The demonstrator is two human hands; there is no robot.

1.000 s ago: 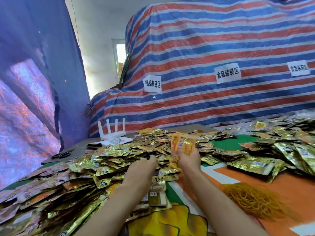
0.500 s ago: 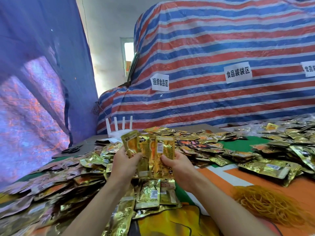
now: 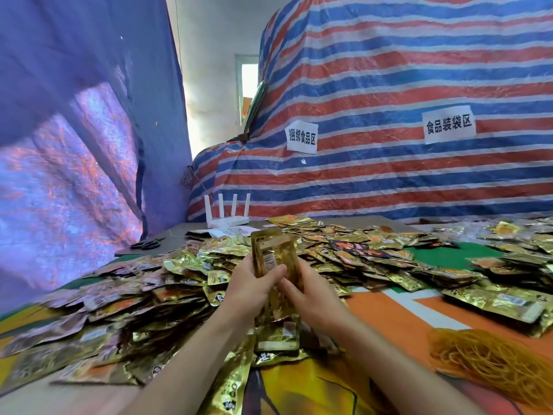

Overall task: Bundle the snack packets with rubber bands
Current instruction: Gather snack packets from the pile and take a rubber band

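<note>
Head view: a stack of gold snack packets [image 3: 273, 256] is held upright between both hands, above the near middle of the table [image 3: 398, 319]. The stack is gripped from the left by the left hand [image 3: 250, 290], whose fingers are curled round its lower half. From the right it is clasped by the right hand [image 3: 312, 295], with the fingers bent against its right edge (the fingertips behind the stack are hidden). A barcode label is seen on the front packet, just above the left fingers.

Just below the hands, a few packets lie flat on the table. Loose packets [image 3: 149, 295] are spread in a wide heap to the left and far side of the hands, and a further heap [image 3: 508, 298] is piled to the right. A mound of yellow rubber bands [image 3: 490, 357] lies at the near right, well apart from both hands.

At the far left edge of the table a white router [image 3: 227, 214] with four upright antennas is set, a printed sheet [image 3: 232, 231] just in front of it, and black scissors [image 3: 148, 244] lie to its left. The scene is closed off by a blue tarp [image 3: 74, 115] at the left and a striped tarp [image 3: 389, 85] behind, on which two paper labels [image 3: 301, 137] [image 3: 448, 124] are stuck.
</note>
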